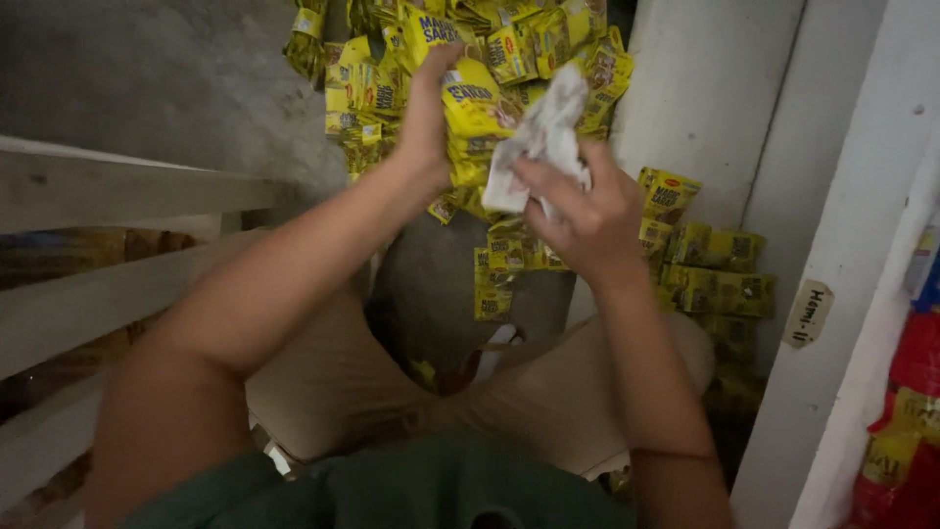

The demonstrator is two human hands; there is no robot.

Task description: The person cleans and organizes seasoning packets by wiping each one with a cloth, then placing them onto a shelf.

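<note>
A crumpled white wrapper [541, 137] sits clenched in the right hand [585, 220], held above the floor [441, 284]. The left hand [429, 118] closes its grip on a yellow sachet [472, 103], lifted above the yellow packets [715, 269] strewn toward the wall.

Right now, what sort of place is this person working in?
Probably a small shop's stockroom or back corner. Yellow snack packets lie heaped on the bare concrete floor, wooden shelf boards stand on one side, and red packaged goods on the other.
</note>
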